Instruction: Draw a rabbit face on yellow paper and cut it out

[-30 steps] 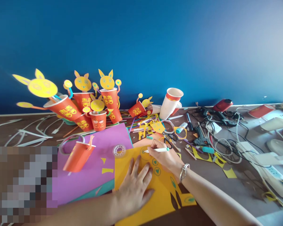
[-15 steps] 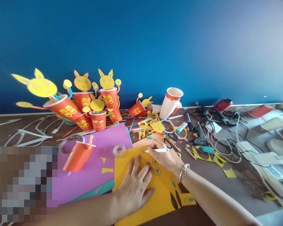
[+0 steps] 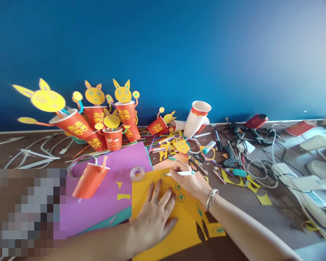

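My right hand (image 3: 187, 177) grips a white marker (image 3: 185, 173) with a green end, its tip on a drawn circle (image 3: 167, 175) near the top of a yellow-orange sheet of paper (image 3: 184, 228). Spread flat on the same sheet, my left hand (image 3: 157, 214) presses it with fingers apart. Two small circles with green hearts (image 3: 180, 197) lie between my hands, and leaf-shaped drawings and cut-outs show at the lower right. A roll of clear tape (image 3: 137, 174) sits at the sheet's upper left corner.
Left lie purple paper (image 3: 97, 210) and a tipped red paper cup (image 3: 91, 181). Behind stand red cups with yellow rabbit heads (image 3: 122, 95) and stacked white cups (image 3: 195, 121). Scissors (image 3: 194, 163), paper scraps, a glue gun (image 3: 230, 157), cables and a power strip (image 3: 301, 192) crowd the right.
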A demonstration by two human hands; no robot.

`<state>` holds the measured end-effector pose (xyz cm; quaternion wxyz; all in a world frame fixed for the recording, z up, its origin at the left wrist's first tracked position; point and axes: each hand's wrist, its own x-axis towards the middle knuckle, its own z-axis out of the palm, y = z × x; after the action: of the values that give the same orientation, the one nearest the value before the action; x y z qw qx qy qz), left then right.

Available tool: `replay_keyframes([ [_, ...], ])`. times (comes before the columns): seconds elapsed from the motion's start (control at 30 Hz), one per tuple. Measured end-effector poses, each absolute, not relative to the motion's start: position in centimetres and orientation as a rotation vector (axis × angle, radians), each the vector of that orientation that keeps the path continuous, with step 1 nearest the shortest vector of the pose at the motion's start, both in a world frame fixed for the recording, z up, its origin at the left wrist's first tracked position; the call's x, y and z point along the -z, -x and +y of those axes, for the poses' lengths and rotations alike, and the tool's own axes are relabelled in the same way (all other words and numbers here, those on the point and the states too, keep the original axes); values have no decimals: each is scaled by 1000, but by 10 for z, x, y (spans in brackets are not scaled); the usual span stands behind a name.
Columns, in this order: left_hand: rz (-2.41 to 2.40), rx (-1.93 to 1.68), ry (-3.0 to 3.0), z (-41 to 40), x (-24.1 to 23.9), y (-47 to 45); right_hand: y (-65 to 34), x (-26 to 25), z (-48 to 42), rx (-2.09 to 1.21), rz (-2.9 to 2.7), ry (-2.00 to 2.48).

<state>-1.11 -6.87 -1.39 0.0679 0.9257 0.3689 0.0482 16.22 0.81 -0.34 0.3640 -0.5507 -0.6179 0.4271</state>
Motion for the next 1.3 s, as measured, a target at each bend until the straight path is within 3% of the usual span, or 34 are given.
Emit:
replay_keyframes([
  [0.63, 1127, -183, -2773, -69, 13, 11, -164, 7, 9, -1044, -1622, 1454],
  [1.3, 1146, -186, -2763, -69, 14, 11, -171, -4, 9, -1261, -1286, 1366],
])
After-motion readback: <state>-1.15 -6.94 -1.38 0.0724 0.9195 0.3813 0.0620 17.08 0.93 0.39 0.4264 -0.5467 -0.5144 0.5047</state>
